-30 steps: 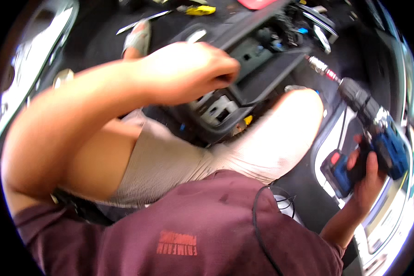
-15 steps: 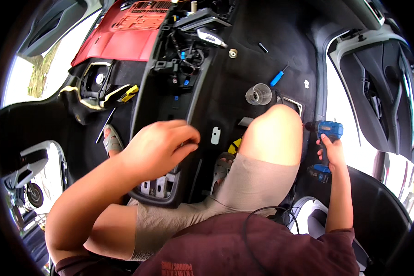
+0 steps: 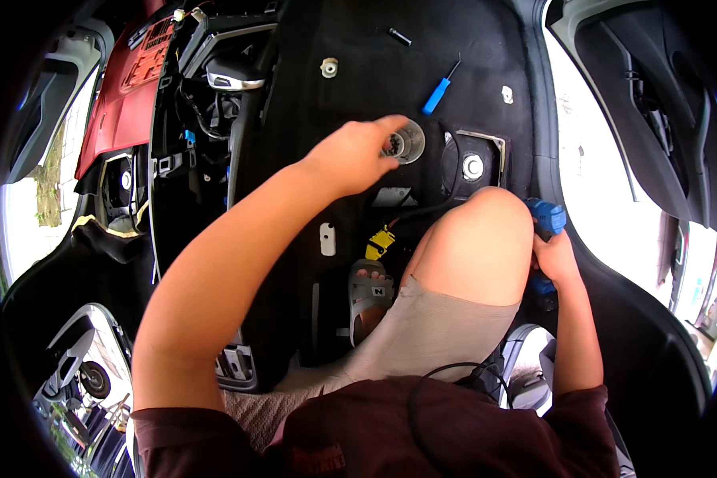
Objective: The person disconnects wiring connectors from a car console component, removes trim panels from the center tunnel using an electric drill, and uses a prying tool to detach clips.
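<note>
My left hand [image 3: 357,153] is at the near left side of a clear plastic cup [image 3: 411,143]. Its index finger and thumb are apart at the cup's rim, slightly blurred. Small metal pieces lie inside the cup, and part of the cup is hidden by the fingers. Beside my right knee, my right hand [image 3: 556,256] grips a blue cordless drill [image 3: 546,215] by its handle. The knee covers the drill's front end. A blue-handled screwdriver [image 3: 436,97] with a thin shaft lies just beyond the cup.
Black carpet of a stripped car interior surrounds me. Near the cup are a square floor opening [image 3: 473,166] and a yellow connector [image 3: 381,242] on a cable. A dark cylinder [image 3: 400,37] lies farther off. The centre console [image 3: 207,119] stands left; a red panel [image 3: 119,111] lies beyond it.
My left hand has moved from above the console, forward and right, to the cup. The view has turned toward the right. My right hand still holds the drill, now partly behind my knee.
</note>
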A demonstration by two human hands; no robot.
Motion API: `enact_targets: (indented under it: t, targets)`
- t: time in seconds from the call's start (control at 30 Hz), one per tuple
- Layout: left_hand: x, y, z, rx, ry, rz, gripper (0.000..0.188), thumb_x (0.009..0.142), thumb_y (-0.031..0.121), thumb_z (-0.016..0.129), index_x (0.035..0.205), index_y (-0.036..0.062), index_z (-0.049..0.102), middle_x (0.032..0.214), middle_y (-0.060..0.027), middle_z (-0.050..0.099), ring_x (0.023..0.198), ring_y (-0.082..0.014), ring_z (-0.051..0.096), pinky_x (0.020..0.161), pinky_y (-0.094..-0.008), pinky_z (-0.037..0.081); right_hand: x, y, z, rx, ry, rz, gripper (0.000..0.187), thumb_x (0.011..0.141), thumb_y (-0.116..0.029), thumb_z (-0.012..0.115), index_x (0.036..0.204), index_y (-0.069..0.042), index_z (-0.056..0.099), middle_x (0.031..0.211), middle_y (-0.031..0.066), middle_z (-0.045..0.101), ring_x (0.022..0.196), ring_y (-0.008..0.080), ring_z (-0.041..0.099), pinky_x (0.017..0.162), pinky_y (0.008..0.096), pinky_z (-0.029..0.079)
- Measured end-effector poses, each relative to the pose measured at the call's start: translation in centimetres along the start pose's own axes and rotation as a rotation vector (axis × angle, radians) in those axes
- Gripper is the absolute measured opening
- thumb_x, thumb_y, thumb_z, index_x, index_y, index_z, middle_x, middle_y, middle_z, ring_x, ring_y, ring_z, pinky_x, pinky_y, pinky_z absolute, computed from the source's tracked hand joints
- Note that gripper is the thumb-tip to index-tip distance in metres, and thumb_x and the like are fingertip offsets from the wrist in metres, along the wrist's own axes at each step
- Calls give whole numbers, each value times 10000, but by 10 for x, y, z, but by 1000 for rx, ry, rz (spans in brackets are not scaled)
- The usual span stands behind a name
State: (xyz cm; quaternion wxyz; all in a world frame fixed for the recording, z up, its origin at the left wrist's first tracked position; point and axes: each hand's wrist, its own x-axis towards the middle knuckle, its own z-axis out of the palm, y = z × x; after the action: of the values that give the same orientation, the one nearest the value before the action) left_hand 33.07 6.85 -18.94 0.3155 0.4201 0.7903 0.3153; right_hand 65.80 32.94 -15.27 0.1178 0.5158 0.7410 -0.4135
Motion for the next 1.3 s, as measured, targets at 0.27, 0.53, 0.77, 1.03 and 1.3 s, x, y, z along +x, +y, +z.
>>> enact_targets:
  t: [0.27, 0.53, 0.77, 1.03, 1.3]
  targets:
    - [-183, 11, -106, 258, 274, 53, 369, 918, -65, 664, 1280, 8, 679, 1133, -149, 690, 963, -279, 702, 867, -360, 568, 11, 28, -1, 35, 32, -35, 213, 1029, -106, 663, 1237, -68, 688, 730, 22, 672, 514, 100, 557, 470, 276, 428]
    - [-384, -16, -114, 417, 238, -309, 578, 887, 33, 744, 1437, 93, 576, 1514, -125, 552, 1370, -382, 564, 1133, -437, 484, 11, 10, 9, -173, -1, -38, 145, 1037, -156, 666, 1080, -18, 653, 674, 44, 647, 480, 123, 549, 426, 299, 403]
    - [-445, -55, -81, -148, 445, -510, 477, 942, -14, 614, 1413, 50, 571, 1251, -154, 700, 998, -287, 725, 849, -359, 576, -16, 8, 48, -425, -66, -187, 274, 979, -98, 698, 1227, -4, 630, 844, 96, 734, 623, 215, 672, 538, 347, 526]
    - [-527, -111, 7, -95, -158, -901, 284, 889, 161, 638, 1106, 68, 796, 1083, -195, 782, 1079, -373, 735, 940, -443, 579, 16, 128, 97, -87, -482, 9, 440, 1008, -148, 662, 1412, 19, 610, 1347, 155, 718, 1246, 295, 673, 1069, 391, 510]
    - [-539, -163, 14, -167, -76, -888, 305, 892, 246, 760, 1147, 83, 794, 1158, -168, 777, 1137, -333, 720, 999, -424, 558, -7, 59, 117, -584, -372, -261, 392, 1022, -150, 648, 1378, 12, 637, 1270, 155, 750, 1156, 299, 707, 1020, 385, 535]
